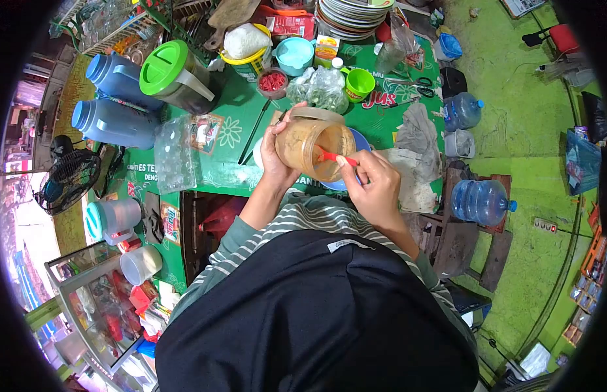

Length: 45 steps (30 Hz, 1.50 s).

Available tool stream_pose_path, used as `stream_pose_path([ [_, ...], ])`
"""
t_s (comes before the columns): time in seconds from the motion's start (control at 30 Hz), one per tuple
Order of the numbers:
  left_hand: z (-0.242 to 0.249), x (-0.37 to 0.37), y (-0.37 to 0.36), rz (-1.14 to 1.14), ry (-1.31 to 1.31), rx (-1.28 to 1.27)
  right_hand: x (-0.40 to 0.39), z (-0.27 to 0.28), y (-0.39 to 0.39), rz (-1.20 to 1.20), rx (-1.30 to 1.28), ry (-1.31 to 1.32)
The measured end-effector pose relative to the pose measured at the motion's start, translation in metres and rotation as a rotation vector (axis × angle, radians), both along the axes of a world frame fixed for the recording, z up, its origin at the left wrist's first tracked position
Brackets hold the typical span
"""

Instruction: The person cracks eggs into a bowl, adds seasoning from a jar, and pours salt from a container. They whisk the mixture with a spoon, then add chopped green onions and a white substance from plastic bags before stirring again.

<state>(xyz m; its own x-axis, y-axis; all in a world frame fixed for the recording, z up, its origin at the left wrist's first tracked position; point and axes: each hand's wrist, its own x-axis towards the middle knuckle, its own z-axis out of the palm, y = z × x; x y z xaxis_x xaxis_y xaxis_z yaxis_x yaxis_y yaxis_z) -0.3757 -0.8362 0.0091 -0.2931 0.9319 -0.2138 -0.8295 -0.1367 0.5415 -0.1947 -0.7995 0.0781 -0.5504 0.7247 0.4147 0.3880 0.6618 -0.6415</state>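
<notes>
My left hand [275, 155] is wrapped round a clear plastic jar [297, 145], tilted with its mouth toward my right hand. Light brown residue coats the jar's inside wall. Between the thumb and fingers of my right hand [375, 186] is a red spoon [331, 157]; its far end reaches inside the jar's mouth. A beige round lid [318, 115] shows just behind the jar. Partly hidden under the jar and my right hand is a blue plate [361, 140]. Close beyond sits a clear plastic bag [321, 91] with green things inside.
Blue jugs [114, 124] and a green-lidded pitcher [179, 75] stand at the left of the green table [231, 170]. Behind are a red-filled tub [272, 81], a light-blue bowl [294, 55], a green cup [360, 85] and stacked plates [354, 19]. Grey cloths [414, 157] lie at right, scissors [421, 85] beyond.
</notes>
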Motion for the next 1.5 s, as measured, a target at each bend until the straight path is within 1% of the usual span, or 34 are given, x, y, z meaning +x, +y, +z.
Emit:
stream_pose_path([
  [0.07,-0.001,0.0,0.0,-0.007,0.006,0.012,-0.001,-0.006,-0.002,-0.103,-0.209,0.058],
  [0.1,-0.002,0.0,0.0,-0.009,0.006,0.013,-0.001,-0.012,-0.002,-0.105,-0.207,0.058],
  [0.17,-0.002,-0.001,0.0,-0.009,0.009,0.005,0.001,-0.021,-0.001,-0.152,-0.366,0.17],
  [0.2,-0.001,-0.001,0.0,-0.009,0.008,0.006,0.002,-0.02,-0.001,-0.152,-0.366,0.169],
  [0.27,0.002,-0.001,-0.001,-0.014,0.004,-0.008,0.005,-0.015,-0.002,-0.215,-0.528,0.254],
  [0.3,0.001,-0.002,-0.002,-0.015,0.003,-0.008,0.007,-0.016,-0.001,-0.216,-0.527,0.253],
  [0.37,-0.005,-0.005,-0.004,-0.02,-0.018,-0.007,0.013,-0.019,0.003,-0.196,-0.645,0.401],
  [0.4,-0.011,-0.007,-0.004,-0.022,-0.019,-0.009,0.016,-0.02,0.005,-0.185,-0.661,0.455],
  [0.43,-0.017,-0.009,-0.005,0.008,-0.005,-0.014,0.019,-0.019,0.006,-0.188,-0.663,0.456],
  [0.53,-0.015,-0.012,-0.01,0.046,-0.017,-0.037,0.03,-0.008,0.009,-0.262,-0.824,0.635],
  [0.57,-0.013,-0.014,-0.012,0.056,-0.042,-0.055,0.035,-0.009,0.01,-0.264,-0.825,0.634],
  [0.63,-0.014,-0.018,-0.015,0.073,-0.051,-0.041,0.049,-0.017,0.014,-0.358,-0.604,0.345],
  [0.67,-0.012,-0.019,-0.017,0.12,-0.067,-0.064,0.058,-0.027,0.016,-0.46,-0.214,-0.066],
  [0.7,-0.012,-0.021,-0.019,0.168,-0.082,-0.086,0.063,-0.028,0.019,-0.463,-0.216,-0.069],
  [0.73,-0.022,-0.026,-0.02,0.22,-0.102,-0.083,0.067,-0.029,0.021,-0.483,-0.09,-0.095],
  [0.77,-0.025,-0.028,-0.019,0.22,-0.104,-0.083,0.069,-0.029,0.023,-0.499,0.037,-0.12],
  [0.8,-0.024,-0.03,-0.018,0.225,-0.087,-0.084,0.068,-0.026,0.023,-0.498,0.036,-0.122],
  [0.87,-0.019,-0.03,-0.019,0.23,-0.069,-0.087,0.064,-0.011,0.022,-0.554,-0.224,0.128],
  [0.9,-0.012,-0.028,-0.018,0.206,-0.059,-0.072,0.06,-0.002,0.02,-0.555,-0.225,0.128],
  [0.97,-0.006,-0.024,-0.017,0.184,-0.049,-0.056,0.049,0.015,0.015,-0.442,-0.402,0.488],
  [1.0,-0.004,-0.022,-0.016,0.16,-0.074,-0.068,0.042,0.022,0.011,-0.441,-0.403,0.489],
  [1.07,0.001,-0.016,-0.014,0.134,-0.098,-0.081,0.027,0.031,0.0,-0.306,-0.372,0.4],
  [1.13,0.007,-0.01,-0.009,0.082,0.029,-0.084,0.008,0.022,-0.004,-0.191,-0.428,0.346],
  [1.17,0.005,-0.01,-0.007,0.082,0.032,-0.081,0.003,0.004,0.0,-0.133,-0.247,0.258],
  [1.23,-0.005,-0.01,-0.006,-0.008,-0.028,-0.008,-0.006,0.009,-0.001,-0.096,-0.079,0.066],
  [1.27,-0.011,-0.01,-0.004,0.0,-0.031,-0.009,-0.006,0.006,0.0,-0.092,-0.076,0.068],
  [1.37,-0.004,-0.006,-0.004,-0.024,-0.001,-0.023,-0.007,-0.009,0.001,-0.054,-0.1,0.027],
  [1.43,-0.004,-0.005,-0.004,-0.026,0.012,-0.03,-0.005,-0.016,-0.001,-0.09,-0.309,0.051],
  [1.47,-0.006,-0.005,-0.004,-0.036,0.015,-0.027,-0.005,-0.018,-0.001,-0.091,-0.306,0.052],
  [1.5,-0.007,-0.006,-0.005,-0.046,0.019,-0.025,-0.004,-0.019,-0.002,-0.102,-0.364,0.078],
])
